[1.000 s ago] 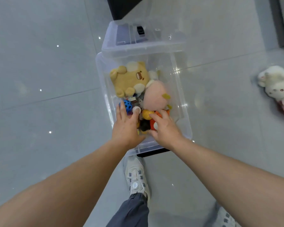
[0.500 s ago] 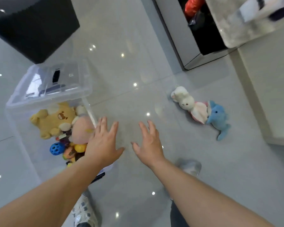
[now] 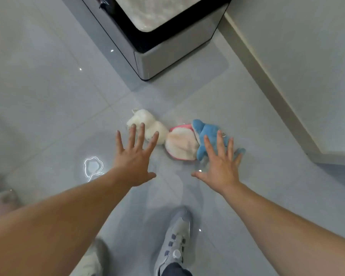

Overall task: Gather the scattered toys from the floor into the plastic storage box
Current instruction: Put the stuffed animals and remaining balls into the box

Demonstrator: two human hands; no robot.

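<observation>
Toys lie side by side on the grey floor [image 3: 48, 96]: a white plush [image 3: 147, 124] touching a blue plush [image 3: 207, 130]. The left hand [image 3: 134, 156] hovers splayed and empty over the white one, the right hand [image 3: 220, 162] likewise over the blue, likely so each can take one. The storage box is out of view.

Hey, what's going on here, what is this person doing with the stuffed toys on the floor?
A person is reaching down with both hands open toward two plush toys lying side by side on the tiled floor. The left hand hovers by the white plush rabbit, the right hand by the blue plush dolphin. Neither toy is grasped yet. The storage box is not in view.
</observation>
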